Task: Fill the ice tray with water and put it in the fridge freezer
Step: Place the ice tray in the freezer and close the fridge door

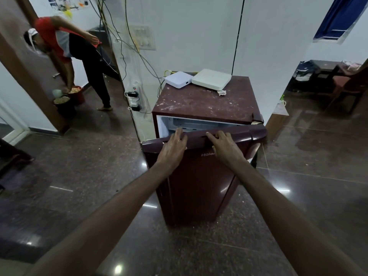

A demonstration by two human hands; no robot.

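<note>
Maroon fridge (199, 104) sits against the white wall (189, 36), door (199, 186) ajar, freezer compartment (195, 123) showing. Left hand (174, 145) and right hand (221, 146) rest apart on the door's top edge, fingers loose. Small white box (179, 79) and bigger white box (211, 79) sit on top, power strip (133, 100) just beside.

The fridge door (199, 186) hides the interior except a strip of the freezer compartment (195, 124). The right hand (222, 145) covers the end of the brand lettering (207, 154). The lower frame edge cuts both forearms.
</note>
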